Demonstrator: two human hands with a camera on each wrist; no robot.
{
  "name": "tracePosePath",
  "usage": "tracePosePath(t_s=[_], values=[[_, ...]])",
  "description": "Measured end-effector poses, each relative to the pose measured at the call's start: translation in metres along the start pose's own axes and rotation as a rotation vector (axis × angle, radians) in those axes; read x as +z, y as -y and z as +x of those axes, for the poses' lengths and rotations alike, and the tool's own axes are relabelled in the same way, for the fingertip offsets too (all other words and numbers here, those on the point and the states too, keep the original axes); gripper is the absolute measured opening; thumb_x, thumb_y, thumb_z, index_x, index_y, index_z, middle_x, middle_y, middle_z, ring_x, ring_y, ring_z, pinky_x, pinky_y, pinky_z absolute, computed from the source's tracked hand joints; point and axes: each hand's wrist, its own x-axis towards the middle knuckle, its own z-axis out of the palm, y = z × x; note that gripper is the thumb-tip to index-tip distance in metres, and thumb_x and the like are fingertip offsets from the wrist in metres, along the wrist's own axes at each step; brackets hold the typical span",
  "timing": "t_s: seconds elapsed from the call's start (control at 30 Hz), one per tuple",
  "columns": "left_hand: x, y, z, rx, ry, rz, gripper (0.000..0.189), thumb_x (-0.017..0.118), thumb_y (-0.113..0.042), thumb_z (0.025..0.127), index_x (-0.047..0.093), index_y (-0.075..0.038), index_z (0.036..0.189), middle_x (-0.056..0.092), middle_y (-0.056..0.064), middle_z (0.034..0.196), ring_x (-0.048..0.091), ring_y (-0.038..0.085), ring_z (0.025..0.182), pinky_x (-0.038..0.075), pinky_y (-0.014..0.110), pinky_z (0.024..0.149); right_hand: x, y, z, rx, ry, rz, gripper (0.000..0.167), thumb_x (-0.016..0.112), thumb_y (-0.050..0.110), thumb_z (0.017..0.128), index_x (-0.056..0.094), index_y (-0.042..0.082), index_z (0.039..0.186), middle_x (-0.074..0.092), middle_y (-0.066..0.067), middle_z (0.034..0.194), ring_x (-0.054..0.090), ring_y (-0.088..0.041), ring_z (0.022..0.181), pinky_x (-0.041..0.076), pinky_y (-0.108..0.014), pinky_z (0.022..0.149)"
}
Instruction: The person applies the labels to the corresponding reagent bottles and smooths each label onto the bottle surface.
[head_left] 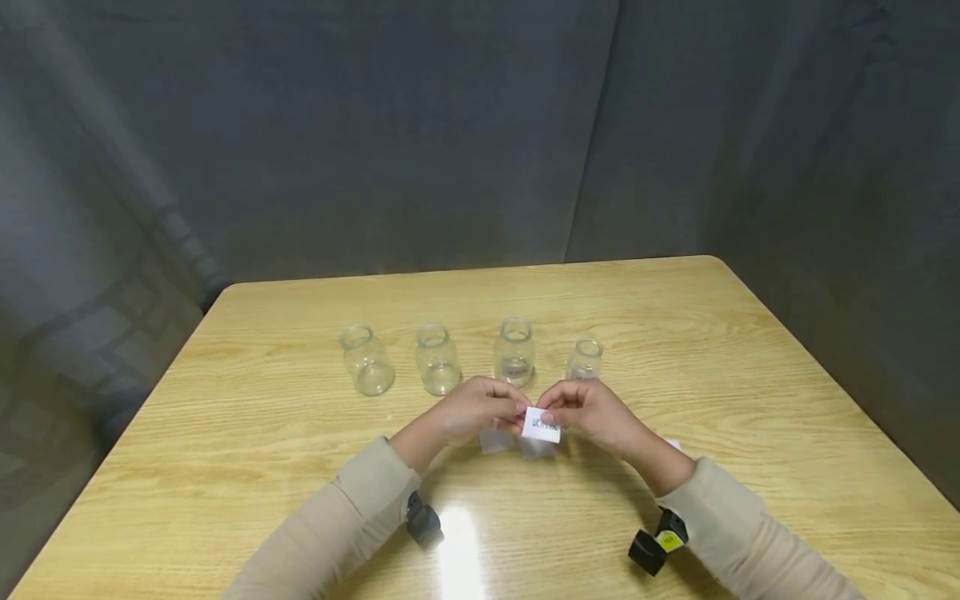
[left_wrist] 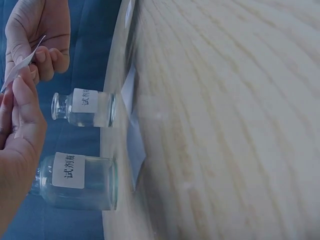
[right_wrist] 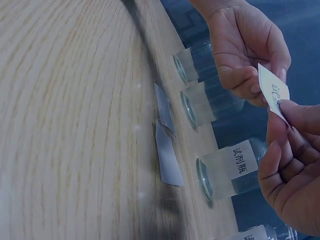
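Observation:
Between my two hands, over the table in front of the jars, is a small white paper label (head_left: 538,427) with dark handwritten characters. My right hand (head_left: 596,414) pinches its right side between thumb and fingers. On the other side, the curled fingers of my left hand (head_left: 474,408) grip the label's left edge. Behind the hands several clear glass jars stand in a row. The two on the right, a wide jar (right_wrist: 220,175) and a smaller narrow-necked bottle (left_wrist: 95,119), carry white labels with writing. No label shows on the two left jars (head_left: 372,371) (head_left: 438,367).
Two white paper pieces (head_left: 495,442) (right_wrist: 167,157) lie on the wooden table (head_left: 300,467) below the hands. Another white piece (head_left: 674,444) shows beside the right forearm. Dark curtains (head_left: 420,142) hang behind the table.

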Motion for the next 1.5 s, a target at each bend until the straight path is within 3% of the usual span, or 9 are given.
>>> tracePosePath(t_s=[0.23, 0.63, 0.87, 1.5], values=[[0.0003, 0.0033, 0.0007, 0.001, -0.022, -0.019, 0.021, 0.050, 0.003, 0.082, 0.050, 0.021, 0.093, 0.059, 0.004, 0.072, 0.056, 0.012, 0.065, 0.049, 0.027, 0.066, 0.0004, 0.0004, -0.0007, -0.002, 0.017, -0.012, 0.017, 0.060, 0.004, 0.078, 0.057, -0.009, 0.088, 0.057, -0.008, 0.076, 0.052, -0.017, 0.071, 0.047, -0.030, 0.062], [-0.0021, 0.0059, 0.0000, -0.010, -0.004, 0.000, 0.022, 0.049, 0.003, 0.083, 0.049, 0.022, 0.094, 0.061, 0.007, 0.075, 0.058, 0.012, 0.066, 0.049, 0.029, 0.068, 0.0007, -0.0018, -0.0002, -0.029, 0.043, 0.013, 0.016, 0.060, 0.002, 0.078, 0.057, -0.011, 0.088, 0.058, -0.012, 0.077, 0.053, -0.014, 0.069, 0.047, -0.029, 0.061], [-0.0035, 0.0054, -0.0004, -0.041, 0.018, -0.013, 0.022, 0.050, 0.003, 0.083, 0.050, 0.021, 0.095, 0.061, 0.008, 0.077, 0.058, 0.012, 0.066, 0.049, 0.028, 0.069, 0.0009, -0.0034, 0.0002, -0.021, 0.042, 0.004, 0.014, 0.060, 0.001, 0.077, 0.057, -0.011, 0.086, 0.058, -0.012, 0.077, 0.053, -0.014, 0.069, 0.047, -0.029, 0.062], [-0.0019, 0.0045, -0.0031, -0.096, -0.019, -0.025, 0.021, 0.050, 0.009, 0.079, 0.048, 0.023, 0.095, 0.060, 0.006, 0.071, 0.058, 0.010, 0.061, 0.049, 0.022, 0.063, 0.0029, -0.0084, 0.0035, -0.023, 0.037, -0.034, 0.012, 0.061, 0.001, 0.076, 0.059, -0.009, 0.084, 0.059, -0.011, 0.076, 0.053, -0.012, 0.068, 0.047, -0.028, 0.061]])
